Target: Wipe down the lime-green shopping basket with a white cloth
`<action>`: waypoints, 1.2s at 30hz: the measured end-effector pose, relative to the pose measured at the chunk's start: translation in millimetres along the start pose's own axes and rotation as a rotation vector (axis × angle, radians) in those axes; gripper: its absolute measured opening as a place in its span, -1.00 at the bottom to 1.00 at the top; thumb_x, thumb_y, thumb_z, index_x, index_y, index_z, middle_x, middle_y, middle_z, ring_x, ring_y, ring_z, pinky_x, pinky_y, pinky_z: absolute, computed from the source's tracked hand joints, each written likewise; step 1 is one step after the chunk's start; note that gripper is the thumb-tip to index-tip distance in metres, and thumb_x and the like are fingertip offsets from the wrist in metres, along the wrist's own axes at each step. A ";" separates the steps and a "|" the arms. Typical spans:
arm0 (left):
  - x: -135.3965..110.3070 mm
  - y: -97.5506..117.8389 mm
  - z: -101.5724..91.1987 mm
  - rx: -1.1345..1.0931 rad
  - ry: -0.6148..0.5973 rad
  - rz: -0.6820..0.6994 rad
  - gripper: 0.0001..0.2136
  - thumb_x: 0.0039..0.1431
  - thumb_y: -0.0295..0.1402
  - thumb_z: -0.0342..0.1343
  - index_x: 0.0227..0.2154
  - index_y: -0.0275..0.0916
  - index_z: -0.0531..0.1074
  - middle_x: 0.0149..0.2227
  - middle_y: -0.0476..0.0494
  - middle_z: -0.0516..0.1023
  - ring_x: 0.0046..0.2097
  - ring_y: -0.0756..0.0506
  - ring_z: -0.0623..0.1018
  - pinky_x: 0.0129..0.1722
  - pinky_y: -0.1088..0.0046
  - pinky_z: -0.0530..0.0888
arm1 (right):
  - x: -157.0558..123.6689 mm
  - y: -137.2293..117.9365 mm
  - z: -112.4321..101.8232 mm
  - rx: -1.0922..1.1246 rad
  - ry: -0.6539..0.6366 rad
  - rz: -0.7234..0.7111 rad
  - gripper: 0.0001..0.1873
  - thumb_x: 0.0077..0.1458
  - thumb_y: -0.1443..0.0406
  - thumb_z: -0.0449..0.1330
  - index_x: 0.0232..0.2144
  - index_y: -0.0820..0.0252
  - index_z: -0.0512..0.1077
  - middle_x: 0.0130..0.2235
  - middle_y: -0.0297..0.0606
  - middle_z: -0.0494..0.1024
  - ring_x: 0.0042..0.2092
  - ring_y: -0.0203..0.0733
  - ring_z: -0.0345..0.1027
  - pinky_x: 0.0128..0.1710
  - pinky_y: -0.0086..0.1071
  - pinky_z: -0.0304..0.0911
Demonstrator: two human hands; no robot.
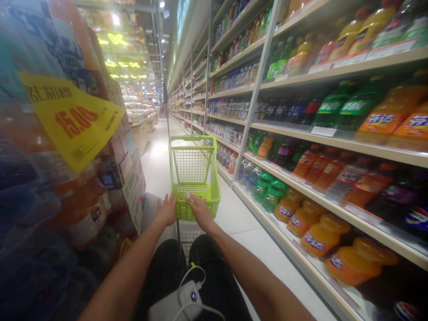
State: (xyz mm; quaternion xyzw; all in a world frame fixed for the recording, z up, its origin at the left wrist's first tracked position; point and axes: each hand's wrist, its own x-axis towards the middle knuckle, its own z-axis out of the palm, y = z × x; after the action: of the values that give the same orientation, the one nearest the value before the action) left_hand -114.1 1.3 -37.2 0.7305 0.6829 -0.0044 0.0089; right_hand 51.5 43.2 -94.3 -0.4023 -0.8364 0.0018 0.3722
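A lime-green shopping basket (216, 191) stands in front of my knees, with its handle and open-grid far wall upright. My left hand (167, 210) is at the basket's near left corner, fingers apart and seemingly empty. Over the basket's near side reaches my right hand (199, 210), its fingers drawn together. Something pale shows at those fingertips, too small and blurred to name. A few dark bits lie on the basket floor. On my lap sits a white power bank (179, 303) with a white cable (200, 272) plugged in.
Tall drink shelves (301, 176) line the right side, with orange soda bottles (314, 238) and green bottles (274, 196) low down. Stacked packs and boxes (130, 178) crowd the left, under a yellow price sign (75, 120). Pale aisle floor (155, 167) runs ahead.
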 end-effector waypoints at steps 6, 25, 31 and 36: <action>-3.8 2.7 6.5 -0.051 0.059 -0.064 -0.30 -0.01 -0.43 -0.04 0.22 -0.29 -0.15 0.31 -0.25 -0.25 0.30 -0.22 -0.18 0.18 -0.10 -0.08 | -13.4 14.7 -14.2 -0.071 0.094 0.070 -0.53 0.09 0.50 -0.04 0.03 0.15 0.32 0.07 -0.10 0.35 0.10 -0.11 0.18 0.09 -0.17 0.07; -9.5 -8.2 8.0 -0.214 0.048 -0.029 -0.30 0.03 -0.45 -0.11 0.23 -0.29 -0.27 0.31 -0.20 -0.18 0.30 -0.21 -0.15 0.20 0.00 -0.03 | 20.0 -21.3 13.2 -0.017 -0.027 0.090 -0.71 0.11 0.44 -0.01 -0.14 0.19 0.40 0.00 -0.13 0.44 -0.07 -0.13 0.35 -0.04 -0.24 0.20; -8.7 -4.3 9.1 -0.265 0.076 -0.008 -0.30 0.01 -0.49 -0.09 0.23 -0.32 -0.23 0.30 -0.21 -0.13 0.30 -0.18 -0.12 0.21 0.05 -0.01 | 18.4 -30.1 32.6 -0.027 0.097 -0.013 -0.60 0.12 0.44 -0.02 0.02 0.21 0.31 0.05 -0.12 0.39 0.07 -0.15 0.25 0.06 -0.20 0.14; -5.1 -2.5 7.4 -0.214 0.065 -0.011 -0.33 0.05 -0.49 -0.12 0.23 -0.30 -0.24 0.30 -0.21 -0.14 0.30 -0.19 -0.13 0.20 0.00 0.00 | 20.3 -30.8 44.1 -0.124 0.045 -0.072 -0.57 0.12 0.42 0.02 0.06 0.17 0.27 0.13 -0.12 0.30 0.14 -0.10 0.17 0.08 -0.17 0.12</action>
State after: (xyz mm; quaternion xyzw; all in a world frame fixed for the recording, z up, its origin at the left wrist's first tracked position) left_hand -116.8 -3.8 -44.5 0.7213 0.6834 0.0922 0.0649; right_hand -4.8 49.2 -104.3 -0.3942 -0.8402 -0.0724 0.3652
